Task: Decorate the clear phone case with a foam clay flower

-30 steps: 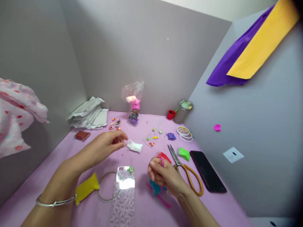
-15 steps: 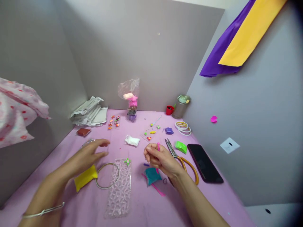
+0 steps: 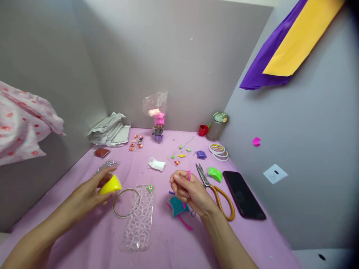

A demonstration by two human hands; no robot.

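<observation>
My left hand (image 3: 97,186) is closed around a yellow clay packet (image 3: 111,184), lifted above the table to the left of a thin ring-shaped bangle (image 3: 113,203). That bangle overlaps a clear patterned phone case (image 3: 138,224), which bears a small green flower (image 3: 150,188) at its top corner. In my closed right hand (image 3: 186,186) is a slim pink stick-like tool (image 3: 189,175), poking out above and below the fist. Whether the fingertips pinch anything more cannot be seen. Beneath this hand lie a teal clay packet (image 3: 177,206) and another pink tool (image 3: 185,223).
Orange-handled scissors (image 3: 224,201) and a black phone (image 3: 244,194) lie at right, near a green clay packet (image 3: 215,174). A white packet (image 3: 157,164) sits mid-table. Farther back are tape rolls (image 3: 218,151), a bottle (image 3: 217,127) and a stack of white packets (image 3: 112,130).
My left hand has taken hold of the yellow clay packet and raised it off the table. My right hand stays nearly in place with the pink tool.
</observation>
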